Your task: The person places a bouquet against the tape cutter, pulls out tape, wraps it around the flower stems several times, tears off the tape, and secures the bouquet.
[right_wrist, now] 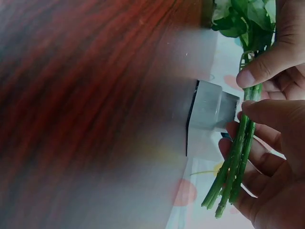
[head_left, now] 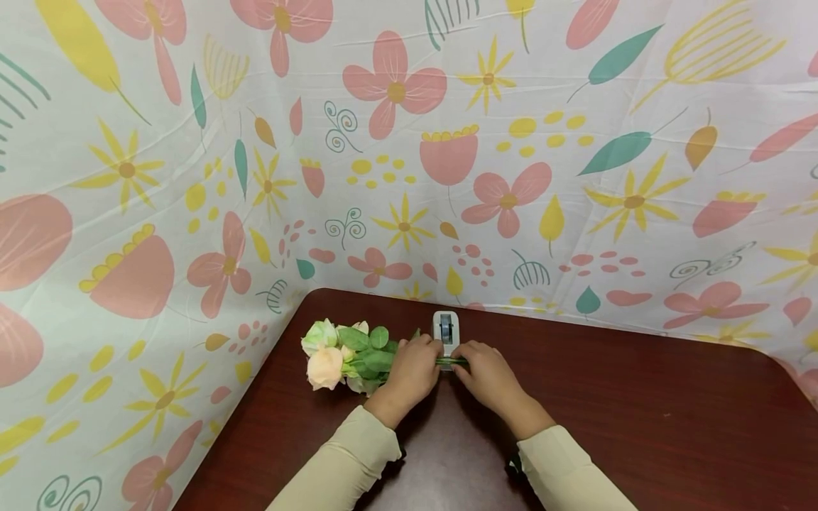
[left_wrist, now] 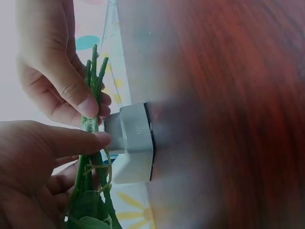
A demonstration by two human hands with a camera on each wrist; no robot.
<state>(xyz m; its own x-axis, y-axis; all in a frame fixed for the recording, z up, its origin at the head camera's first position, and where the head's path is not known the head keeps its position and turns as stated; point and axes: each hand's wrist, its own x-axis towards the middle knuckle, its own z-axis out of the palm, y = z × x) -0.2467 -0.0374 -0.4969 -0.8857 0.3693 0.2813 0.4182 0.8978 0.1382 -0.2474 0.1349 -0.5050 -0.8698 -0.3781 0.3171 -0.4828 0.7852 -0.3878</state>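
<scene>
A bunch of pale flowers (head_left: 324, 367) with green leaves lies sideways above the table, its heads to the left. My left hand (head_left: 414, 365) grips the green stems (left_wrist: 86, 176) just below the leaves. Close beside it, my right hand (head_left: 488, 372) pinches the same stems (right_wrist: 233, 162) nearer their cut ends, thumb on top. Between the two thumbs a shiny band, seemingly clear tape (left_wrist: 89, 125), lies on the stems. Right behind the stems stands a white tape dispenser (head_left: 446, 328), its toothed edge facing the hands. Some fingers are hidden behind the stems.
The dark red-brown table (head_left: 613, 411) stretches to the right and toward the front. A flower-printed cloth (head_left: 396, 163) hangs along its back and left edges.
</scene>
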